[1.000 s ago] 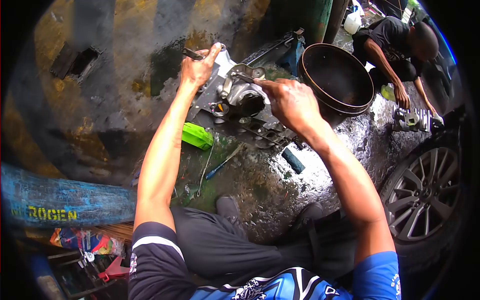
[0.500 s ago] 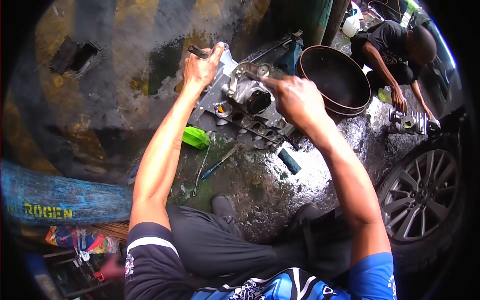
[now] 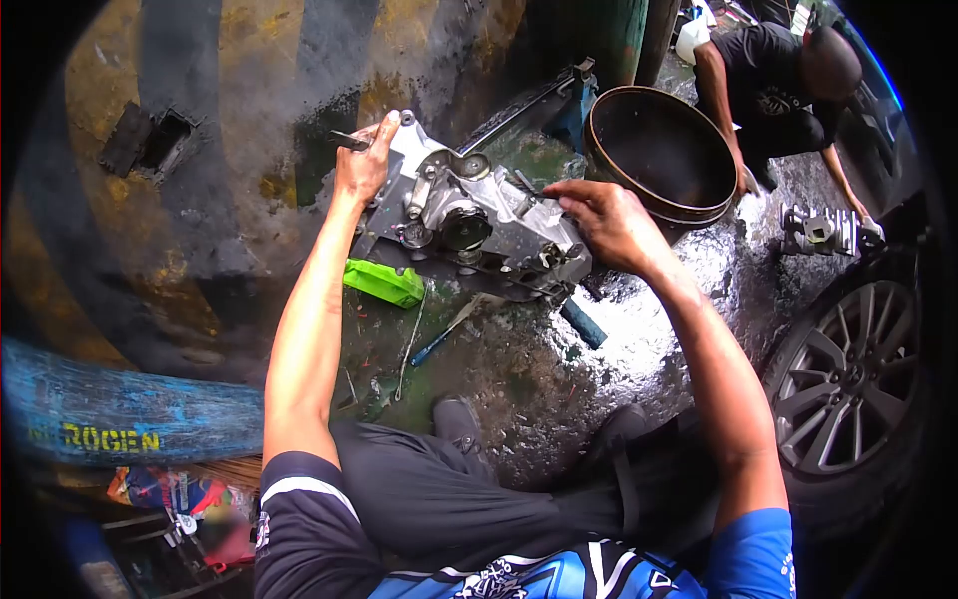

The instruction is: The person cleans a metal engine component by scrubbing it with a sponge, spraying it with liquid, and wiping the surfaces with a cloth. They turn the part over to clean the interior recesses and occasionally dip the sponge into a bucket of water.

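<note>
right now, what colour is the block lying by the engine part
Bright green: the block, clear in the head view.

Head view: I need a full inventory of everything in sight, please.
engine part: one, grey metal, on wet ground, centre
small tool: one, dark, in left hand
block: one, green, by engine part's near-left edge
screwdriver: one, blue handle, on ground nearer than engine part
basin: one, dark, right of engine part
wheel: one, grey alloy, far right
co-worker: one, dark shirt, top right
beam: one, blue with yellow lettering, lower left
left hand: gripping small tool at engine part's top-left corner
right hand: at engine part's right end
</note>
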`<state>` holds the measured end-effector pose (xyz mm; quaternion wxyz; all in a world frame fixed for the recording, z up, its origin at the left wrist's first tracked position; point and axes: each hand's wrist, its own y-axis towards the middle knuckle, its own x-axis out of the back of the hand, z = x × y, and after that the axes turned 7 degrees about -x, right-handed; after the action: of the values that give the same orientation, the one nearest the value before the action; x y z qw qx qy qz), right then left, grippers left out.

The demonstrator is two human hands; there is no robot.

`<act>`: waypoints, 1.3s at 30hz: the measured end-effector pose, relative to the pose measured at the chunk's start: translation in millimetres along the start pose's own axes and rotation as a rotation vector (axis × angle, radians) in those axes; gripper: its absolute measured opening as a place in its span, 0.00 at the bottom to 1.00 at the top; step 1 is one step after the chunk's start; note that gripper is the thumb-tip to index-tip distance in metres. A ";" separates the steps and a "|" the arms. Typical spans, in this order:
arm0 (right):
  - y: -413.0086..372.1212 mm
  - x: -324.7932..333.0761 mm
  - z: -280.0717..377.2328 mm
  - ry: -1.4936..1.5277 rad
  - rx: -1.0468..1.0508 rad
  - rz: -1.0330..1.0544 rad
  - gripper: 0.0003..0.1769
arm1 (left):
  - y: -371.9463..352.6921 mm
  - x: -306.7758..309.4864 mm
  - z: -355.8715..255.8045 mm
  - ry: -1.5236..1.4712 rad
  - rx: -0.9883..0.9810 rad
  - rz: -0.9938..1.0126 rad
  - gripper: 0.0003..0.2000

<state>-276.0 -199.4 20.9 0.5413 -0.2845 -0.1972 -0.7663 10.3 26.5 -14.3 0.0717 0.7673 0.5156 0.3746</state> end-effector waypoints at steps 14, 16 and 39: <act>2.1 -77.9 34.1 0.356 -0.179 0.121 0.17 | -5.2 13.4 5.0 -0.004 -0.125 0.078 0.23; 9.5 -84.5 38.3 0.407 -0.190 0.064 0.18 | -9.4 10.2 -2.1 -0.074 -0.043 0.061 0.24; 33.2 -55.4 44.1 -0.108 -0.027 -0.083 0.14 | -1.4 -2.2 -34.1 0.111 0.166 0.021 0.29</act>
<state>-220.9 -143.9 18.2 0.4938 -0.3245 -0.2275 -0.7741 -13.3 15.8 8.1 -0.0247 0.7541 0.5399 0.3732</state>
